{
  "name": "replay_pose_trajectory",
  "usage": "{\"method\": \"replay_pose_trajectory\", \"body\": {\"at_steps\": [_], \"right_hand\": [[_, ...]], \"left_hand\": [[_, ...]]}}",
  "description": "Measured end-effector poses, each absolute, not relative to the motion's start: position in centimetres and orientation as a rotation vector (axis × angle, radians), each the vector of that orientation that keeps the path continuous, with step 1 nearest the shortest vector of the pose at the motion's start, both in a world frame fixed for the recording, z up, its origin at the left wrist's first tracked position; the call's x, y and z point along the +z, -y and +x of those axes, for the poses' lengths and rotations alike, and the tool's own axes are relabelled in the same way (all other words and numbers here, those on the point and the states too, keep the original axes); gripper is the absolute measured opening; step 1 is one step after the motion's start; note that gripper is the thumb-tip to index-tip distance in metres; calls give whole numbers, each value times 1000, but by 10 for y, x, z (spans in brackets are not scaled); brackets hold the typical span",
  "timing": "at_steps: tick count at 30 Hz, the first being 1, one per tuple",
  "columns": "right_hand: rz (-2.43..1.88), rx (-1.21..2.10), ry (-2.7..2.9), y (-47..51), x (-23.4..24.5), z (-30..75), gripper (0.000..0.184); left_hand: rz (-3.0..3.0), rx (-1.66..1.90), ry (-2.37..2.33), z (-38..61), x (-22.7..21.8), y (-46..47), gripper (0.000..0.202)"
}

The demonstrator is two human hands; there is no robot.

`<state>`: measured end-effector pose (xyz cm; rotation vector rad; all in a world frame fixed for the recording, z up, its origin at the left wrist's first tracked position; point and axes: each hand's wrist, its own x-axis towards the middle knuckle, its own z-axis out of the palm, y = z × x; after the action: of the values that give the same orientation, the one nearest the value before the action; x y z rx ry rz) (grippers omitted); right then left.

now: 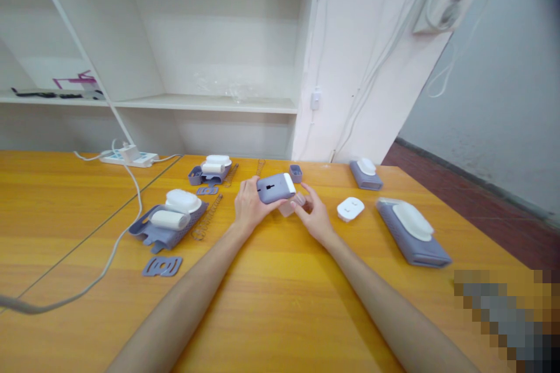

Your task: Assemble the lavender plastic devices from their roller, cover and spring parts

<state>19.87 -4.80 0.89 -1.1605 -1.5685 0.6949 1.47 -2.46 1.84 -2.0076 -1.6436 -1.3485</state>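
Note:
My left hand is closed around a grey-purple plastic case, tilted, with a dark slot on its face and a white right end. Close beside it, my right hand grips a pale, see-through piece between thumb and fingers. This piece lies against the case's lower right side; whether the two are joined I cannot tell. Just behind my hands stands a small grey-purple cup-like part. To the right of my right hand lies a white oval part with small marks on top.
At left are an opened grey-purple housing with a white roller, a flat cut-out plate and a coil spring. A similar set sits behind. Two cases with white tops stand right. A cable crosses the table.

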Motion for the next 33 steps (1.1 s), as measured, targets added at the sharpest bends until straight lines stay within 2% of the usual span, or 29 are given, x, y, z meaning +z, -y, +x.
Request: {"method": "replay_pose_trajectory", "body": {"at_steps": [11, 19, 33], "right_hand": [[-1100, 922, 1223, 39, 8, 205, 60], [-1089, 863, 1176, 36, 8, 205, 51], [-1202, 701, 1342, 31, 3, 209, 48]], "left_hand": [[-2137, -1288, 1528, 15, 15, 24, 84], [-2369, -1206, 1262, 16, 20, 29, 80], [-2362, -1178, 1229, 16, 18, 30, 78]]}}
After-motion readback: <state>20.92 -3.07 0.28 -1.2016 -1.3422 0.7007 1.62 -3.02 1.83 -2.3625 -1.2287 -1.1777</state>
